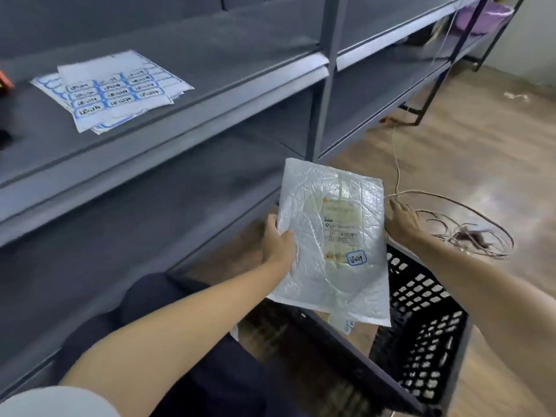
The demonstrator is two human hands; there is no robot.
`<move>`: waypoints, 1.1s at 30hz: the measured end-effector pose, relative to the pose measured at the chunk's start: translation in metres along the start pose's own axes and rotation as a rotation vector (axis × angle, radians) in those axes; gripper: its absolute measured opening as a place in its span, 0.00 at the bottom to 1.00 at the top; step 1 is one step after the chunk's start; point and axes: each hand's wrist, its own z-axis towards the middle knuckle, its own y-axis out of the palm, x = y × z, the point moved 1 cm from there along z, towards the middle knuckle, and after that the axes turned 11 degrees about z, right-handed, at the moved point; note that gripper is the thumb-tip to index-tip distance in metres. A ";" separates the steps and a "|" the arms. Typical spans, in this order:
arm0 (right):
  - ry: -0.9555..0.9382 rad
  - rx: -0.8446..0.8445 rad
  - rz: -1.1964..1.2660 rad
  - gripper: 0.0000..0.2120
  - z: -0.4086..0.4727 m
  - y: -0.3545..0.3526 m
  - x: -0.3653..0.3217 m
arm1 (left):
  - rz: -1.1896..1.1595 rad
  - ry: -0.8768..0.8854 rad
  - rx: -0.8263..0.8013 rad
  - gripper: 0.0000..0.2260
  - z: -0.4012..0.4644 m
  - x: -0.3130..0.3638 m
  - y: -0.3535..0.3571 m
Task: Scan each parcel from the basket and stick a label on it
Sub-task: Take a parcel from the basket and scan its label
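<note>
We note the white parcel [328,239], already labelled, mid-frame above the basket [421,320], long axis running up-frame, left hand [278,239] gripping its left edge; right hand [401,218], fingers relaxed, just beside its right edge.

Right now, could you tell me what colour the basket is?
Black, with a lattice of holes; the basket shows in the head view.
</note>
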 end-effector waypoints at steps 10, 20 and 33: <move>0.424 -0.487 0.697 0.43 0.008 0.109 0.095 | -0.088 -0.364 0.058 0.09 -0.002 -0.086 0.066; 0.226 -0.596 0.904 0.21 -0.004 0.022 0.051 | 0.063 -0.242 -0.201 0.14 0.005 -0.097 0.083; 0.051 -0.640 0.283 0.22 0.052 0.100 0.086 | 0.876 0.256 -0.050 0.23 0.052 -0.119 0.046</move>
